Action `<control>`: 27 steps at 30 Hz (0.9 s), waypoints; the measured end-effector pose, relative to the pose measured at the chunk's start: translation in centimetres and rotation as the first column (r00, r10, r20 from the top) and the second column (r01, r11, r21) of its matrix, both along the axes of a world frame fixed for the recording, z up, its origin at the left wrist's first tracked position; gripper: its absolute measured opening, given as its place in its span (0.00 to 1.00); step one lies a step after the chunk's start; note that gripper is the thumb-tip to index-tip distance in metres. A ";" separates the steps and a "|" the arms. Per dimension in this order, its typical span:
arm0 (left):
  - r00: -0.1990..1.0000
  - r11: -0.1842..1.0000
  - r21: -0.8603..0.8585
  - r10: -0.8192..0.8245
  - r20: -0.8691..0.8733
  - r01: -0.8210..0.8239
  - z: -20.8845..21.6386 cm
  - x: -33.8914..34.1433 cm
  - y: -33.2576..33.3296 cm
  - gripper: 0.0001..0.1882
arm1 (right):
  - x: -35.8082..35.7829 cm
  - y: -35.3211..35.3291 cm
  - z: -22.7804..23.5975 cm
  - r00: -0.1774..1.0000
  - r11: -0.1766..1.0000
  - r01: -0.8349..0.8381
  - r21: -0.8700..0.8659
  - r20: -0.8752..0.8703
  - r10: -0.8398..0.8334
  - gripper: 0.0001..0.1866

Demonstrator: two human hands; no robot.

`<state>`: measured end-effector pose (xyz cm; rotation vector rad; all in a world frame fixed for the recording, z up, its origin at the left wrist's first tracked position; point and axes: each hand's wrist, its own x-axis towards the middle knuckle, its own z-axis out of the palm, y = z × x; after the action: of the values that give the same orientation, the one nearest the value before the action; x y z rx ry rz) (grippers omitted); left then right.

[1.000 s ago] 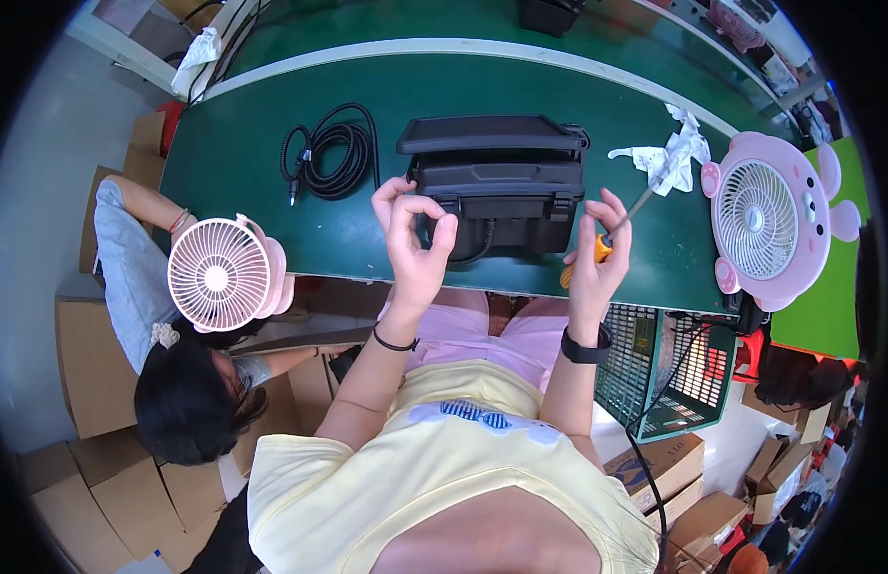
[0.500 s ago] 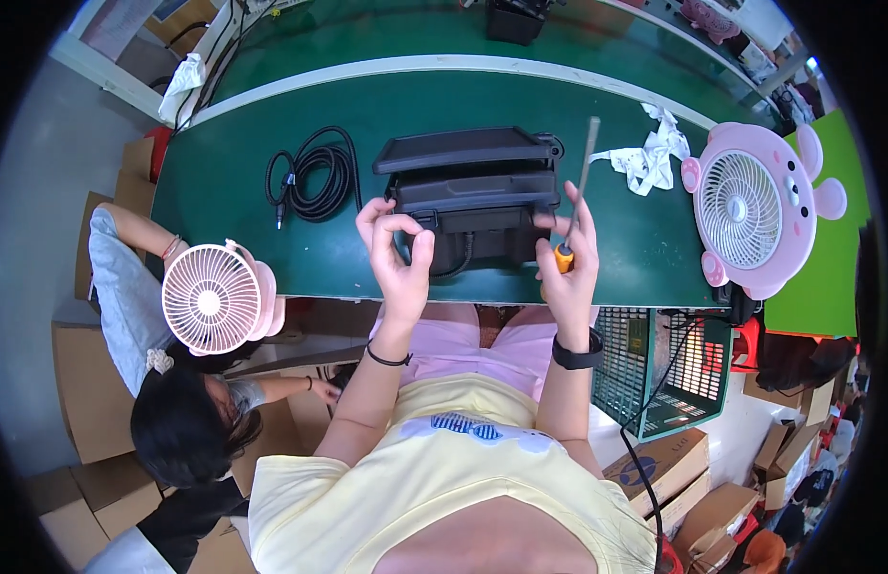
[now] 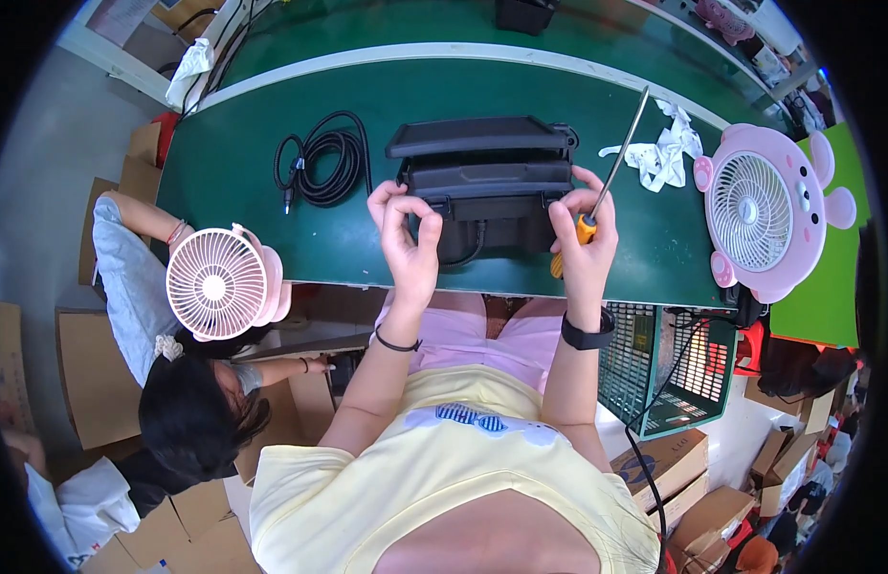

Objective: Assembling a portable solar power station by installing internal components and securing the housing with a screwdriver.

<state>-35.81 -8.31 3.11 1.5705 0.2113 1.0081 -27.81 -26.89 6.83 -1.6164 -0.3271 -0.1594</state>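
A black, box-shaped device [image 3: 492,179] with a raised flat panel along its far side sits on the green table in front of me. A short black cable loops out from its near side. The curled fingers of my left hand [image 3: 410,244] grip the device's near left corner, by a latch-like tab. My right hand [image 3: 589,251] has a screwdriver [image 3: 586,230] with a yellow-orange handle tucked in it, its long metal shaft pointing up to the far right. That hand's thumb and fingertips are also at the device's near right corner.
A coiled black cable [image 3: 329,163] lies left of the device. Crumpled white paper [image 3: 661,158] and a pink bear-shaped fan [image 3: 765,210] are on the right. A co-worker [image 3: 190,402] sits at left beside a small pink fan [image 3: 216,285]. A green crate [image 3: 645,368] stands below the table's right side.
My view has shifted a little. My right hand has closed in on the device's near right corner, and the screwdriver leans further to the right. My left hand stays at the left corner.
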 end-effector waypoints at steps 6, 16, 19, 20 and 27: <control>0.988 0.964 -0.221 -0.155 -0.027 0.146 0.8 1.3 0.9 0.44 | 2.0 -0.4 -0.8 0.999 0.993 -0.024 -0.115 -0.038 0.020 0.33; 0.935 0.911 -0.278 -0.341 -0.098 0.303 1.7 2.9 2.6 0.45 | 4.0 0.9 -1.7 0.981 0.990 -0.139 -0.031 -0.138 0.133 0.33; 0.922 0.882 -0.334 -0.379 -0.080 0.333 1.9 2.7 2.8 0.46 | 4.2 1.0 -1.3 0.980 0.989 -0.147 -0.014 -0.138 0.144 0.33; 0.921 0.881 -0.334 -0.380 -0.080 0.334 1.8 2.8 2.9 0.46 | 4.3 0.9 -1.3 0.975 0.986 -0.164 0.006 -0.151 0.163 0.33; 0.925 0.879 -0.328 -0.379 -0.037 0.347 1.7 3.3 3.0 0.47 | 4.9 1.1 -1.1 0.966 0.982 -0.187 0.030 -0.177 0.190 0.33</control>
<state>-32.53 -5.34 4.78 1.3027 0.1310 0.5681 -22.89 -25.79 5.69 -1.5642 -0.3377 0.1289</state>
